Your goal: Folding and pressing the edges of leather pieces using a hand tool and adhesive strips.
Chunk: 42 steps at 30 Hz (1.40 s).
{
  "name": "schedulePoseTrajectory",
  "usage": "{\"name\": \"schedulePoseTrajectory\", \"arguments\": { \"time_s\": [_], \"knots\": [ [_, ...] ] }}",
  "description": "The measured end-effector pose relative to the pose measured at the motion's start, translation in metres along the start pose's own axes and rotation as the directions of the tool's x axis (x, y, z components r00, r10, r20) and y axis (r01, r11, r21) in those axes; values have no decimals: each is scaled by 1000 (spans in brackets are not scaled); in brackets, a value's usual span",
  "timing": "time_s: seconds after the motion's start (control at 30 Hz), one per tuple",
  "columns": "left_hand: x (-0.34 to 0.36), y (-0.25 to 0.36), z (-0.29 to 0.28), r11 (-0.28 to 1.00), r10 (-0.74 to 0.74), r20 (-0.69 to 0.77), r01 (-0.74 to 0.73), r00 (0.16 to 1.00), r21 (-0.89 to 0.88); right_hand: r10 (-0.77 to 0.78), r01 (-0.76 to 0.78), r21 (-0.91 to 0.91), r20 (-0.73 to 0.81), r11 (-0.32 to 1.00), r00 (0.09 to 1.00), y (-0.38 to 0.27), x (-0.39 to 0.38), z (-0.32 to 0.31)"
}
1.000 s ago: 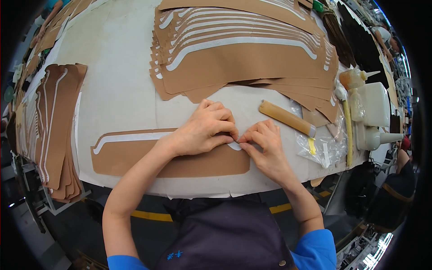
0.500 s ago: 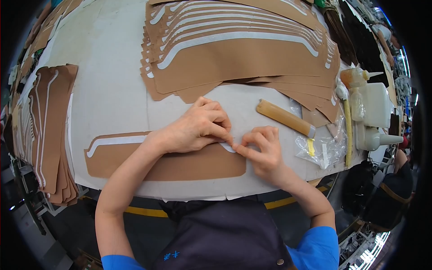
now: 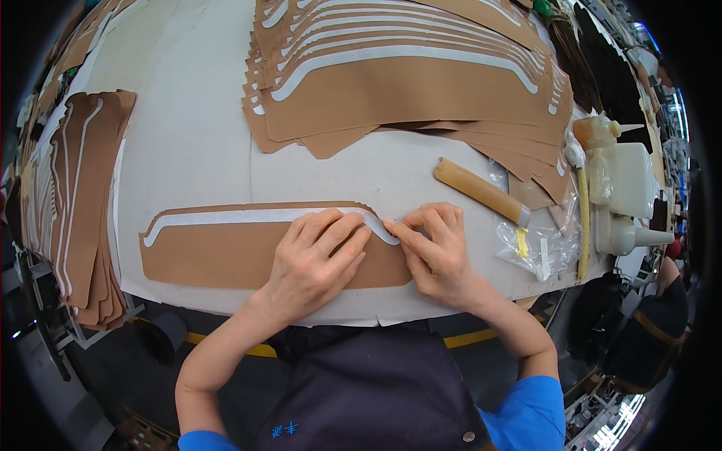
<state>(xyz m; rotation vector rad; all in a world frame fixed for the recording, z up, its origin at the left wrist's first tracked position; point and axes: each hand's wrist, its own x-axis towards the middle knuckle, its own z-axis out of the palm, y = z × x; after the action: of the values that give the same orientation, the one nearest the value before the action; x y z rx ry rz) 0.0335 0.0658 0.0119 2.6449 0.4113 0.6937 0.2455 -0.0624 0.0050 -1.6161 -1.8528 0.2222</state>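
A long brown leather-like panel (image 3: 218,259) lies flat in front of me, with a white strip (image 3: 226,218) following its upper edge and curving down at both ends. My left hand (image 3: 312,259) rests on the panel's right half, fingers stretched and slightly bent, their tips on the strip. At the upper right corner, my right hand (image 3: 436,252) pinches the panel's edge between thumb and forefinger, beside the strip's curved end. Its other fingers are curled. The left hand covers part of the panel's lower middle.
Overlapping brown panels with white strips (image 3: 421,94) spread across the far side. More brown pieces (image 3: 94,203) hang at the left edge. To the right lie a tan-handled tool (image 3: 481,192), a clear plastic bag (image 3: 534,248), a yellow stick (image 3: 581,218) and white squeeze bottles (image 3: 628,180).
My left hand has moved down off the panel's upper edge and spread its fingers over the strip, uncovering more of it. My right hand stays at the right corner.
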Motion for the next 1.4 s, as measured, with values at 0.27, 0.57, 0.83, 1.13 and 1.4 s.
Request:
{"name": "schedulePoseTrajectory", "arguments": {
  "time_s": [0.27,0.57,0.83,1.13,1.4],
  "knots": [
    [4,-1,4,1000,-27,26,28,999,-5,-65,79,-137,104,987,992,-6,7,0],
    [-3,0,3,1000,11,-7,-11,1000,-27,-199,214,-313,80,925,977,-3,-7,-3],
    [-63,-17,-53,980,-191,-174,199,966,30,28,-9,-219,80,976,996,-10,-27,-71],
    [-115,-66,-113,731,-639,-269,678,721,80,-13,-34,198,234,980,972,-29,93,-15],
    [-106,-90,-129,718,-693,-3,691,720,-80,-263,152,333,320,931,910,-85,198,136]
  ]
}}
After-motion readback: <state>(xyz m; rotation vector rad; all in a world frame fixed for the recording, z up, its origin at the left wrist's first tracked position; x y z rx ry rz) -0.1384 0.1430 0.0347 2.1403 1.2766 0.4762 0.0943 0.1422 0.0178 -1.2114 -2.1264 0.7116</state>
